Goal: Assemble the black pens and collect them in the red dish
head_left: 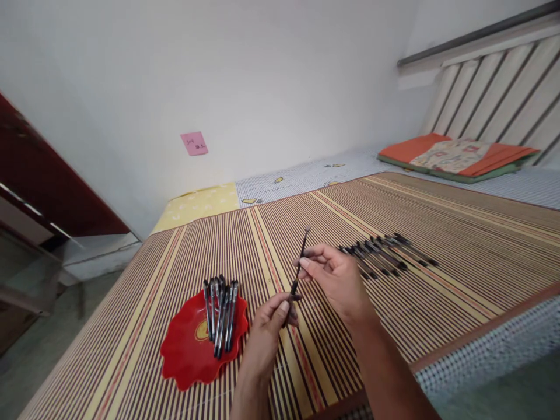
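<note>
My left hand is closed around the dark lower part of a pen, which tilts up and away over the mat. Above it, my right hand pinches a thin dark pen refill between thumb and fingertips. The refill's lower end meets the pen's upper end; how far it sits inside I cannot tell. Left of my hands, several clear pens with black ends lie on a red scalloped plate. Beyond my right wrist, several more pens lie side by side in a row, partly hidden by that hand.
A striped bamboo mat covers the bed, with patterned sheet showing along the wall. Folded orange and green cloth lies at the far right by a white radiator. On the wall is a pink note.
</note>
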`<act>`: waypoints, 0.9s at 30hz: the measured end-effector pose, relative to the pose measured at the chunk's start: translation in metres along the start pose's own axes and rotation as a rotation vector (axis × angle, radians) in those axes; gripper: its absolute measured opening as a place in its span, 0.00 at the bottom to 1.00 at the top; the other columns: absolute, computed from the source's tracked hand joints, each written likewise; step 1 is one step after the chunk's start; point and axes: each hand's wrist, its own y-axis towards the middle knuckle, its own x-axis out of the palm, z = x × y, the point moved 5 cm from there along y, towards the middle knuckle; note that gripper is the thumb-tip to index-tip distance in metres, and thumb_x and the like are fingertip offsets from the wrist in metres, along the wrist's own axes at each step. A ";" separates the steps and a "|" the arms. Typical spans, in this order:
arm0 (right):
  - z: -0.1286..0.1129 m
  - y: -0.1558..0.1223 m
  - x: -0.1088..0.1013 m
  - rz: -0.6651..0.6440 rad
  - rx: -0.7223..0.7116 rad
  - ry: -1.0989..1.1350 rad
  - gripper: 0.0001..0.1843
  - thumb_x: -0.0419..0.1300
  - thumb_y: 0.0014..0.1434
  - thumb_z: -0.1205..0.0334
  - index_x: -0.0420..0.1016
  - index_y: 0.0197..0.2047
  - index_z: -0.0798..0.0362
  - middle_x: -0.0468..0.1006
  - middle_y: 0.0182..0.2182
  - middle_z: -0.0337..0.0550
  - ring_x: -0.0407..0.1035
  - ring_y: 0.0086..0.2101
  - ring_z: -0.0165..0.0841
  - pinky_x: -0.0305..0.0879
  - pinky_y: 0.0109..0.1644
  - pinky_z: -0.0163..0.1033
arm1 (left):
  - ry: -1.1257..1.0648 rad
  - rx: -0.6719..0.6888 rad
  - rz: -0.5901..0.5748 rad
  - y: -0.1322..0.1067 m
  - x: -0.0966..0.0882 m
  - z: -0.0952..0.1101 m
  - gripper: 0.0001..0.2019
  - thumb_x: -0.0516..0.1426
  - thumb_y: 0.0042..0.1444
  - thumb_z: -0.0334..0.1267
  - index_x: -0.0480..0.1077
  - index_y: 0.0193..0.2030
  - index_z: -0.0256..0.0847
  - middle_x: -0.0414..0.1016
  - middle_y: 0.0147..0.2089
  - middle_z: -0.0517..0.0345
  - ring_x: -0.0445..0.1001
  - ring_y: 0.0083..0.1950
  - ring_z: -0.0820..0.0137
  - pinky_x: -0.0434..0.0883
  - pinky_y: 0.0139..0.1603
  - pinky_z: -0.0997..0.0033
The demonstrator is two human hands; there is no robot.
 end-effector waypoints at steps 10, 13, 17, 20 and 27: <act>0.014 -0.004 0.019 -0.204 0.063 -0.081 0.07 0.64 0.54 0.59 0.75 0.35 0.53 0.76 0.25 0.36 0.69 0.25 0.27 0.67 0.29 0.32 | -0.252 0.027 0.025 -0.002 0.005 0.007 0.12 0.63 0.59 0.44 0.76 0.44 0.38 0.68 0.28 0.62 0.61 0.27 0.77 0.59 0.29 0.76; 0.013 -0.005 0.021 -0.244 0.071 -0.089 0.07 0.64 0.55 0.59 0.74 0.35 0.53 0.74 0.24 0.35 0.68 0.25 0.27 0.66 0.28 0.32 | -0.229 0.032 0.037 -0.002 0.003 0.005 0.14 0.64 0.58 0.45 0.76 0.45 0.38 0.65 0.27 0.64 0.57 0.25 0.78 0.55 0.27 0.77; 0.012 -0.005 0.019 -0.264 0.059 -0.084 0.07 0.63 0.56 0.59 0.75 0.37 0.54 0.74 0.24 0.35 0.68 0.24 0.27 0.66 0.29 0.33 | -0.204 0.037 0.034 -0.001 0.002 0.005 0.15 0.64 0.58 0.46 0.76 0.45 0.36 0.65 0.25 0.64 0.56 0.24 0.79 0.53 0.25 0.77; 0.013 -0.004 0.015 -0.256 0.079 -0.059 0.09 0.62 0.57 0.59 0.76 0.39 0.55 0.75 0.24 0.35 0.67 0.23 0.26 0.64 0.29 0.33 | -0.213 0.032 0.031 -0.001 0.003 0.005 0.15 0.65 0.57 0.46 0.76 0.43 0.36 0.65 0.25 0.64 0.55 0.24 0.79 0.52 0.24 0.77; 0.010 -0.004 0.012 -0.265 0.105 0.009 0.13 0.62 0.58 0.57 0.79 0.44 0.55 0.76 0.21 0.36 0.68 0.22 0.27 0.65 0.28 0.34 | -0.224 -0.006 0.027 -0.003 0.009 0.007 0.14 0.65 0.57 0.46 0.74 0.41 0.36 0.63 0.24 0.65 0.53 0.24 0.79 0.51 0.25 0.77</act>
